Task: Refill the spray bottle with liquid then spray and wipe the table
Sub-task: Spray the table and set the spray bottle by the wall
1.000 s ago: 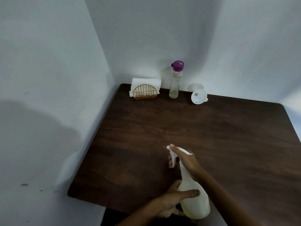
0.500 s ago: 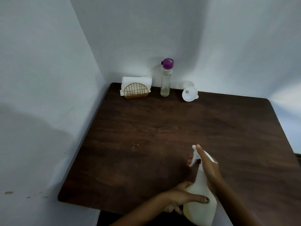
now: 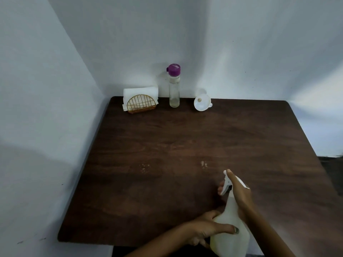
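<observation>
Wide bare middle of the table (image 3: pixel 185 138), napkin holder (image 3: pixel 141 104), bottle (image 3: pixel 174 89), funnel (image 3: pixel 202 103) along the back wall

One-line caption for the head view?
Both hands hold the spray bottle over the droplet-spotted table, right hand at its trigger.

A plain home corner: dark wooden table (image 3: pixel 185 145), napkin holder (image 3: pixel 141 104), white walls (image 3: pixel 46 89).

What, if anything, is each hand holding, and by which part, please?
Both hold the spray bottle: the right hand grips its neck and trigger head, the left hand grips its body.
</observation>
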`<state>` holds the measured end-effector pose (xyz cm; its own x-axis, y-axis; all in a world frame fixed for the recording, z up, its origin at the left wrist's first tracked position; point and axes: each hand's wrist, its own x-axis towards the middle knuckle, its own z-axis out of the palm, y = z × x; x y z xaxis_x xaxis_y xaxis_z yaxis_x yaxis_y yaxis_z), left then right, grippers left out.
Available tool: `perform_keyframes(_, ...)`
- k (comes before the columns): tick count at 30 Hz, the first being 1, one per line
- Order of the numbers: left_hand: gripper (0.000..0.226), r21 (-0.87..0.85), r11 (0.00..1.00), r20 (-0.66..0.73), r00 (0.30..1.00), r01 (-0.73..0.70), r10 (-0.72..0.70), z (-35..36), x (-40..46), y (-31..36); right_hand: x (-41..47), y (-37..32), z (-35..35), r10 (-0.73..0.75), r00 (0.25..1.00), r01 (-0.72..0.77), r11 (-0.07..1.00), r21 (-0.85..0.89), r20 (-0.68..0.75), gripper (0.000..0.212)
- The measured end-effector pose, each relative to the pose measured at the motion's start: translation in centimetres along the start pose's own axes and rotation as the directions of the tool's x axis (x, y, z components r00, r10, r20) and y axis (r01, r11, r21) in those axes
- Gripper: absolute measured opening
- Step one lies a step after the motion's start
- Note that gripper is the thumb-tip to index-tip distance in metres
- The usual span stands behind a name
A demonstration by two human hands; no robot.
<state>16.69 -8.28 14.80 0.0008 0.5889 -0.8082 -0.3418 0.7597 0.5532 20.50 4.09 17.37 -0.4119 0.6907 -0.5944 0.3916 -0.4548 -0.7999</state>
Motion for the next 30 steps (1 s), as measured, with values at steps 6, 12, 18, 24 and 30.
perform_keyframes(6, 0.073, 0.072, 0.981, -0.113, 0.975, -0.183, 0.190, -0.6, 0.4, 0.3, -0.3, -0.6, -0.4, -0.158, 0.984, 0.161, 0.986, -0.039, 0.082, 0.025)
perform_keyframes(12, 0.095, 0.190, 0.920, -0.342, 0.855, -0.342, 0.389, -1.2, 1.9, 3.2, -0.1, -2.6, 0.7, -0.298, 0.954, 0.294, 0.949, -0.113, -0.017, 0.012)
perform_keyframes(18, 0.087, 0.375, 0.862, -0.530, 0.684, -0.341, 0.501, -1.9, 4.2, 7.3, 3.0, -4.6, 1.5, -0.498, 0.853, 0.468, 0.862, -0.195, -0.155, 0.010)
perform_keyframes(24, 0.093, 0.429, 0.832, -0.520, 0.657, -0.351, 0.546, -3.3, 7.0, 11.3, 8.3, -5.7, 1.6, -0.573, 0.779, 0.516, 0.817, -0.258, -0.255, 0.015)
perform_keyframes(30, 0.100, 0.529, 0.777, -0.388, 0.716, -0.343, 0.580, -5.2, 10.2, 17.2, 14.6, -10.5, 1.8, -0.694, 0.692, 0.608, 0.709, -0.358, -0.198, 0.016)
